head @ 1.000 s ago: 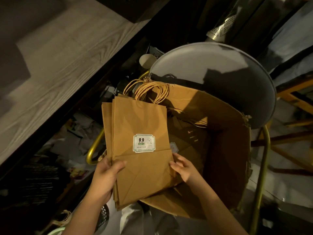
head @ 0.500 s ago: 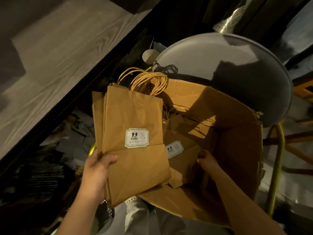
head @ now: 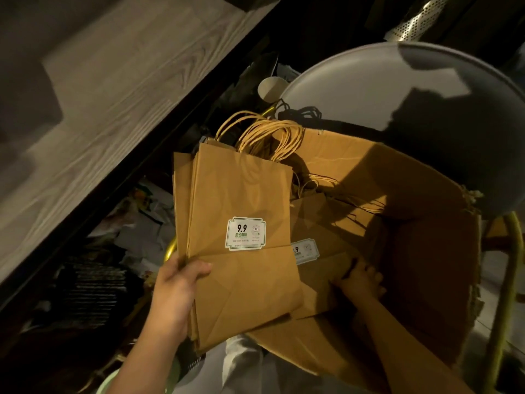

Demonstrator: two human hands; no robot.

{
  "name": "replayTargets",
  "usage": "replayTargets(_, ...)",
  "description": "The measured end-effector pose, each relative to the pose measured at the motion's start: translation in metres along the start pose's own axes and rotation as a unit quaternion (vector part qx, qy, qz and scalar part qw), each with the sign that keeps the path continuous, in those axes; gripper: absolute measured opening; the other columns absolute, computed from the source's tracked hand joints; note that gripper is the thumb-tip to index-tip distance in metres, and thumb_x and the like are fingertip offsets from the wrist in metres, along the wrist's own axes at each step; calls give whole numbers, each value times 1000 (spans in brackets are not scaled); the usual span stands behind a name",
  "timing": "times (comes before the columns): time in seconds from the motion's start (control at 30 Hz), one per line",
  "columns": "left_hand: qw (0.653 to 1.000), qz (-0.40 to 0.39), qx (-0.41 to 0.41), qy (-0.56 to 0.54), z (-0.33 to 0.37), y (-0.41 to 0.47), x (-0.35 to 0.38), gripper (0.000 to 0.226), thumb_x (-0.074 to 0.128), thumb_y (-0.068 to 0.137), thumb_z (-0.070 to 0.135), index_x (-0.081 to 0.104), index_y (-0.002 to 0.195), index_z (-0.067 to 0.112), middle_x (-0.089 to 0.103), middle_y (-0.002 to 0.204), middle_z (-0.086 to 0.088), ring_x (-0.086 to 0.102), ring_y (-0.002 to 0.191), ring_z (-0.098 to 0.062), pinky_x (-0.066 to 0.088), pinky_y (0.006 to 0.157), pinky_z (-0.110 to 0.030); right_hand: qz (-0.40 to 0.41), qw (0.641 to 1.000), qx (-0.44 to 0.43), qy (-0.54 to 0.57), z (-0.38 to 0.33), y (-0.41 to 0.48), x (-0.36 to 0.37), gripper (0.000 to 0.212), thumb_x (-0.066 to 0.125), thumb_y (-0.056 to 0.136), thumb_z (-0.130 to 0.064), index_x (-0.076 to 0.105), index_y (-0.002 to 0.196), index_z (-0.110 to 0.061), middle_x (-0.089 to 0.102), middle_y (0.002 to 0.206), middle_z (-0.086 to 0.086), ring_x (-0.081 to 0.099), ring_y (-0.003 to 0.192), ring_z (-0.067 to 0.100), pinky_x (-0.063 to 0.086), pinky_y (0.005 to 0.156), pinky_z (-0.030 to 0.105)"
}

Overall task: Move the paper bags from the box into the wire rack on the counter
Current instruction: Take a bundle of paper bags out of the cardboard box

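Paper bags (head: 241,200): left hand (head: 177,291) grip clamped on stack. Right hand (head: 359,281), 3 o'clock in box (head: 420,251), apparently clamps another bag (head: 318,268).

We are seeing flat brown kraft-paper bags (head: 241,200), matt and faintly creased, with twisted paper-cord handles (head: 270,137) and a smooth white printed sticker (head: 246,234). The brown corrugated cardboard box (head: 412,251) is looking dull and is fraying at its rim. The grey wood-grain surface (head: 99,109) is showing a matt finish, the round grey disc (head: 369,89) is appearing smooth, and the gold metal tube (head: 510,294) is gleaming.
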State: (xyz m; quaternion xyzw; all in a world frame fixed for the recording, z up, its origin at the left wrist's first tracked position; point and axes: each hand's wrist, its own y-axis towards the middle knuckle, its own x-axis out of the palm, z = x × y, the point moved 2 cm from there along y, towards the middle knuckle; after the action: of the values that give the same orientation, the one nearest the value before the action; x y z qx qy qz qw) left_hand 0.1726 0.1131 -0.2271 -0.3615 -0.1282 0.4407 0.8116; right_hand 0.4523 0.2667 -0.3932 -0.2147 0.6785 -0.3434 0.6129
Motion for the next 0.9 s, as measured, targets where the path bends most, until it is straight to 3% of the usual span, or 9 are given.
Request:
replayTargets(0.13,1000,-1,-4,-5,-1,1,-1,34,62,82,4,60,114,15,66,102,-14,62,92,-35,49,72,-39,2,988,-40,151,-3,-6,2,59,73,82,-36,47,129,-12,55,128,11,53,116,32,46,95,46)
replayTargets(0.23,1000,-1,-6,-7,-2,2,-2,32,62,81,3,63,110,15,68,102,-16,63,92,-37,50,75,-42,-21,962,-29,270,-3,-12,-8,28,67,89,-20,53,113,-15,58,110,3,56,106,28,45,87,38)
replayTargets(0.3,1000,-2,-5,-11,0,0,0,26,61,81,0,64,100,17,68,98,-16,63,90,-37,50,73,-40,-27,950,-5,311,1,-12,-11,16,65,89,-11,53,94,-19,60,108,10,57,94,25,48,86,42)
replayTargets(0.37,1000,0,-2,-13,2,-2,1,24,60,82,-1,63,93,20,67,93,-14,62,86,-34,48,70,-37,-48,942,6,332,2,-15,-16,16,62,90,-6,54,89,-19,60,112,17,56,87,24,51,80,43)
replayTargets(0.43,1000,1,-1,-16,5,-5,2,24,59,82,-3,62,89,20,66,88,-12,62,82,-32,48,69,-35,-79,922,28,378,-1,-23,-23,22,61,91,-7,55,109,-17,54,121,13,56,99,27,47,72,37)
replayTargets(0.53,1000,-4,-2,-19,7,-6,2,24,59,82,-2,62,91,20,66,89,-12,62,82,-31,48,69,-36,-140,879,88,447,-3,-32,-27,56,68,88,-14,43,138,-17,48,134,13,52,116,36,47,66,36)
replayTargets(0.63,1000,-7,0,-20,4,-4,0,25,59,82,-3,64,96,17,68,91,-14,63,82,-31,49,68,-36,-185,877,88,435,-9,-41,-23,61,72,84,-18,46,138,-10,57,125,16,60,103,31,52,70,38)
replayTargets(0.73,1000,-14,3,-16,3,-3,0,26,59,82,-2,64,99,16,68,92,-13,64,84,-32,49,68,-36,-184,876,60,442,-18,-52,-20,53,63,90,-7,46,139,-14,52,133,16,55,93,24,49,67,33)
replayTargets(0.9,1000,-21,14,-7,5,-5,0,26,59,83,-1,62,93,23,67,92,-9,62,85,-28,47,68,-34,-126,870,-17,476,-22,-74,-42,53,56,89,-2,49,134,-29,47,134,8,49,104,24,42,85,41)
